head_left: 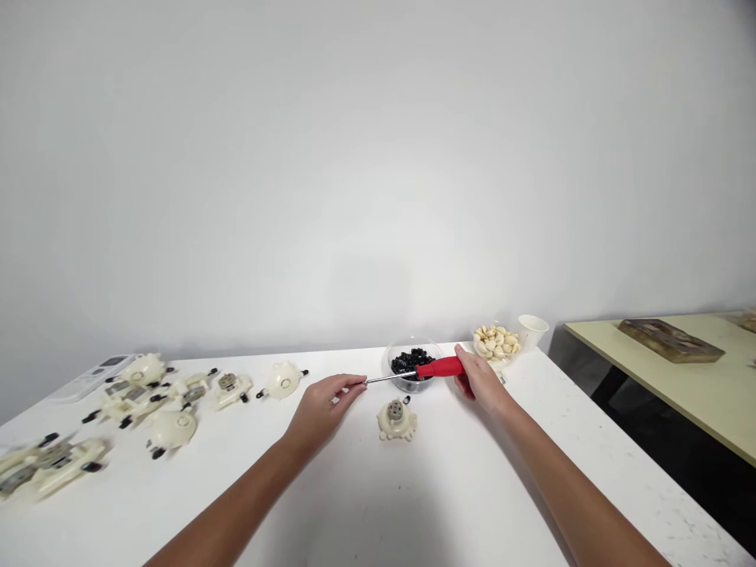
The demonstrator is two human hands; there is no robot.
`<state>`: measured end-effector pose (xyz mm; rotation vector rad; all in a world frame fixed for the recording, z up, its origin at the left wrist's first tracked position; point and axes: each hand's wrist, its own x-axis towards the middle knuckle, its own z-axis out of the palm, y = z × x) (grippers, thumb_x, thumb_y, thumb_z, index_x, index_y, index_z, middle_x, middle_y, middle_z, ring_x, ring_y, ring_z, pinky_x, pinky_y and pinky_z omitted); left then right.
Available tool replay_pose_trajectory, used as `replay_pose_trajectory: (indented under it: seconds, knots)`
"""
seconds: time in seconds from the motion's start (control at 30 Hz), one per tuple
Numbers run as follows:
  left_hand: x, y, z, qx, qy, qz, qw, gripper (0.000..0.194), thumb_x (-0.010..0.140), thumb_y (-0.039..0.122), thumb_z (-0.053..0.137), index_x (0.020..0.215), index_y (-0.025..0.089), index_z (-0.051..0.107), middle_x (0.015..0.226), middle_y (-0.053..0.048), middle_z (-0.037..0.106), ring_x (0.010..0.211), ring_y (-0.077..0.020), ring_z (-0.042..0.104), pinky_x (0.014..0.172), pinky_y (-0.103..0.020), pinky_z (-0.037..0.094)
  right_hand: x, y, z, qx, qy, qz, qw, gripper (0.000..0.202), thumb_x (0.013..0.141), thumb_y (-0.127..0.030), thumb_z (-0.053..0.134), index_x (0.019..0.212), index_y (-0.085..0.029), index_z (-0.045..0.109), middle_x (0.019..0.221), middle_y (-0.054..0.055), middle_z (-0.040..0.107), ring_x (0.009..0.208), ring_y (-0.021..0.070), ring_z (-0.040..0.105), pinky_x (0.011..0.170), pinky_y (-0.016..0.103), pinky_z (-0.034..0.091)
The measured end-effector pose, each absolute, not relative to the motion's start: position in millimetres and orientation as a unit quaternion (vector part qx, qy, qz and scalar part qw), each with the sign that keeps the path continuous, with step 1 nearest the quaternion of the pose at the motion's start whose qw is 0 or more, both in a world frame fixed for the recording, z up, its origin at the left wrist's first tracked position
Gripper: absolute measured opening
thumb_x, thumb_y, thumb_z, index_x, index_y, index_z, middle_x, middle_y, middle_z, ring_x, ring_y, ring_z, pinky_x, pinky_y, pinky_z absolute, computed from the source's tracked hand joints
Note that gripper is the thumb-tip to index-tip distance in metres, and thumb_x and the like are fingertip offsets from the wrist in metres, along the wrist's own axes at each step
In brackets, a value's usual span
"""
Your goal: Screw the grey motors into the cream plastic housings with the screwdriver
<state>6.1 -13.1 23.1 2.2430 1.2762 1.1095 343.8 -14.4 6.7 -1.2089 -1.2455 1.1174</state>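
Note:
A red-handled screwdriver (440, 368) is held level above the table, its metal shaft pointing left. My right hand (481, 382) is closed around the end of the handle. At the other end, my left hand (327, 402) pinches the tip of the shaft between thumb and fingers; whether a small part is also there is too small to tell. Below the shaft sits a cream plastic housing (397, 425) with a grey motor-like round piece on top and a black-tipped stub. Behind the screwdriver stands a clear round bowl (433, 346) of small black parts.
Several similar cream housings (171, 429) with black tips lie across the left of the white table (354, 504). A white device with a screen (91, 378) is at the back left. Cream pieces (496, 342) and a white cup (532, 331) stand back right, near a yellowish table (661, 386).

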Motion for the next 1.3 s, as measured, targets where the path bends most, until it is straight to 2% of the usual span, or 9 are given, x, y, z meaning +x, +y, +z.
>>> replay_pose_trajectory:
  seconds: [0.13,0.33,0.5,0.6,0.7,0.8,1.0,1.17,1.3]
  knots:
    - [6.4,-14.7,22.5,0.795,0.440,0.386,0.158,0.024,0.099,0.043,0.064,0.106,0.028,0.080,0.104,-0.001,0.082,0.092,-0.0193,0.076,0.074,-0.026,0.061,342.8,-11.6,3.8,-0.494,-0.516,0.480,0.509,0.028,0.100,-0.047,0.043,0.085,-0.025,0.050,0.056,-0.005,0.056,0.038,0.0119,0.042,0.038,0.025,0.027]
    - [4.8,-13.1,23.2,0.786,0.451,0.392,0.161,0.025,0.098,0.045,0.064,0.106,0.028,0.080,0.105,-0.002,0.082,0.094,-0.0196,0.076,0.075,-0.027,0.062,345.7,-11.3,2.0,-0.510,-0.515,0.484,0.490,0.042,0.097,-0.058,0.052,0.075,-0.023,0.050,0.047,-0.008,0.041,0.038,0.0099,0.032,0.039,0.024,0.023]
    - [5.1,-13.0,23.9,0.792,0.442,0.394,0.148,0.027,0.099,0.046,0.063,0.106,0.027,0.081,0.104,-0.003,0.082,0.093,-0.0202,0.076,0.075,-0.027,0.063,344.7,-11.3,3.8,-0.495,-0.518,0.487,0.500,0.033,0.099,-0.049,0.046,0.078,-0.024,0.047,0.054,-0.005,0.050,0.043,0.0125,0.040,0.040,0.025,0.026]
    - [5.0,-12.8,24.9,0.788,0.445,0.400,0.144,0.028,0.099,0.047,0.063,0.106,0.027,0.081,0.104,-0.003,0.082,0.091,-0.0200,0.076,0.072,-0.026,0.063,344.4,-11.5,6.3,-0.485,-0.521,0.492,0.502,0.029,0.098,-0.045,0.049,0.077,-0.024,0.046,0.054,-0.006,0.045,0.043,0.0116,0.036,0.041,0.025,0.025]
    - [3.3,-10.8,25.6,0.781,0.454,0.403,0.144,0.027,0.098,0.048,0.064,0.106,0.028,0.081,0.104,-0.002,0.082,0.091,-0.0196,0.076,0.072,-0.025,0.062,343.7,-12.5,8.1,-0.481,-0.526,0.497,0.495,0.041,0.099,-0.052,0.050,0.071,-0.024,0.045,0.050,-0.007,0.037,0.043,0.0104,0.028,0.042,0.026,0.023]
    - [1.3,-8.5,25.8,0.776,0.462,0.403,0.146,0.028,0.097,0.050,0.065,0.105,0.028,0.081,0.103,-0.002,0.082,0.089,-0.0195,0.076,0.069,-0.025,0.062,341.7,-12.8,7.8,-0.479,-0.526,0.499,0.495,0.044,0.100,-0.056,0.048,0.070,-0.024,0.046,0.051,-0.006,0.042,0.043,0.0112,0.032,0.043,0.026,0.025]
    - [2.3,-9.4,26.8,0.779,0.449,0.415,0.141,0.027,0.097,0.049,0.066,0.105,0.028,0.080,0.103,-0.002,0.082,0.089,-0.0196,0.076,0.068,-0.024,0.061,340.9,-10.6,5.7,-0.476,-0.512,0.506,0.505,0.031,0.098,-0.043,0.048,0.073,-0.026,0.041,0.051,-0.007,0.039,0.043,0.0121,0.031,0.042,0.026,0.024]
    - [3.5,-12.1,28.9,0.788,0.438,0.413,0.126,0.027,0.097,0.049,0.065,0.105,0.028,0.080,0.102,-0.003,0.082,0.088,-0.0200,0.076,0.064,-0.024,0.060,343.7,-11.9,9.6,-0.480,-0.515,0.502,0.502,0.051,0.100,-0.055,0.047,0.060,-0.024,0.041,0.045,-0.005,0.035,0.042,0.0115,0.030,0.043,0.027,0.026]
    - [3.0,-12.1,28.6,0.791,0.443,0.405,0.123,0.027,0.098,0.049,0.064,0.105,0.028,0.080,0.104,-0.003,0.081,0.088,-0.0204,0.076,0.063,-0.024,0.060,340.5,-11.0,8.8,-0.469,-0.511,0.510,0.510,0.042,0.099,-0.055,0.046,0.071,-0.024,0.046,0.048,-0.006,0.041,0.040,0.0115,0.032,0.041,0.026,0.025]
